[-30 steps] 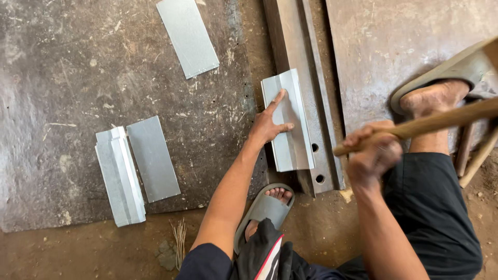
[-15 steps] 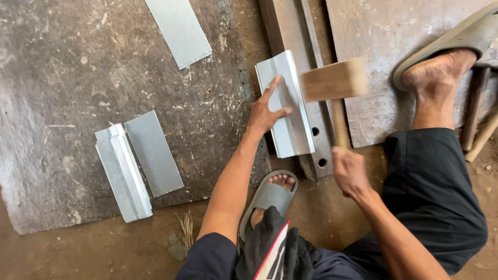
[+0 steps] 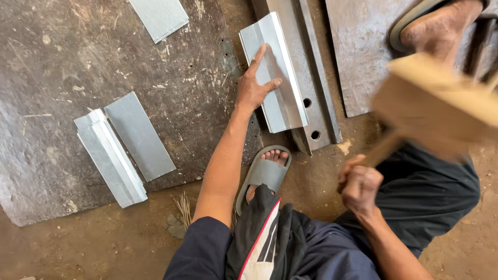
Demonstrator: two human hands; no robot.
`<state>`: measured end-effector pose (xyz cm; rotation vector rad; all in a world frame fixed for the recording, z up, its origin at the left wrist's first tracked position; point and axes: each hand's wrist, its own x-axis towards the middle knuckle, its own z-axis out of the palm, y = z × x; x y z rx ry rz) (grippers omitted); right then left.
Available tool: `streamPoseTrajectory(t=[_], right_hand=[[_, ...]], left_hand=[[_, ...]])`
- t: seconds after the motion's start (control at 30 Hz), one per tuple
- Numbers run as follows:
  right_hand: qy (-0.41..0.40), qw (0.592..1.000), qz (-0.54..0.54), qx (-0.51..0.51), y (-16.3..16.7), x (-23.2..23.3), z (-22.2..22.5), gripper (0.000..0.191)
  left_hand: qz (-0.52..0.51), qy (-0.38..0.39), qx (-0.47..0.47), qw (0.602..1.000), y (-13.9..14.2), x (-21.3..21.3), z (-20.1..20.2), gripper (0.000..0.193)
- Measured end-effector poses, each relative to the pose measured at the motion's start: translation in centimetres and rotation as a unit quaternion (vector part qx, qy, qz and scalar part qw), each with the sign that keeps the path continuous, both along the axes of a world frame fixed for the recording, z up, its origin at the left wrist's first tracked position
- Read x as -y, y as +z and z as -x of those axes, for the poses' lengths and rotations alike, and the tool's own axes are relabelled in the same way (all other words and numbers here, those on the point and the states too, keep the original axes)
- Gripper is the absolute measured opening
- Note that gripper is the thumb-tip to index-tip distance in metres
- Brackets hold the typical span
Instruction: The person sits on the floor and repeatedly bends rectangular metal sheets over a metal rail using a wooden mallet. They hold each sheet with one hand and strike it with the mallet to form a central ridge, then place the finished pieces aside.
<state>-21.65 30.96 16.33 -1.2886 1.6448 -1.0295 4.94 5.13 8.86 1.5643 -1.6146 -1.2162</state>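
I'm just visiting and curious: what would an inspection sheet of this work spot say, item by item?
Surface: dark, scuffed metal plate lying on dirt ground.
Job's things: bent sheet-metal piece resting over a steel angle bar; wooden mallet, blurred.
Clutter: folded sheet-metal piece beside a flat sheet-metal strip; another flat strip at the top edge; second metal plate.
Hands: left hand flat on the bent piece; right hand gripping the mallet handle, mallet raised.
Cables: nothing seen.
Surroundings: sandalled feet, one near the bar, one on the second plate.
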Motion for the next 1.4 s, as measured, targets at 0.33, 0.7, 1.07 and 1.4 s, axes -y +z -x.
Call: streamPoseTrajectory(t=[0.33, 0.7, 1.07, 1.4], right_hand=[[-0.047, 0.977, -0.203, 0.033, -0.5, -4.0, -0.6, 0.044], [-0.118, 0.956, -0.211, 0.165, -2.1, -5.1, 0.3, 0.049], [-0.118, 0.883, -0.026, 0.453, -5.8, 2.3, 1.4, 0.018], [-0.024, 0.999, 0.014, 0.038, -4.0, 8.9, 0.1, 0.045]], left_hand=[[0.013, -0.011, -0.014, 1.0, 0.7, -0.2, -0.1, 0.108], [-0.001, -0.011, 0.0, 1.0, 0.7, 0.5, 0.3, 0.109], [-0.058, 0.002, 0.027, 0.998, 0.8, 0.7, 0.2, 0.11], [-0.05, -0.014, 0.015, 0.999, 1.1, 0.7, -0.4, 0.108]])
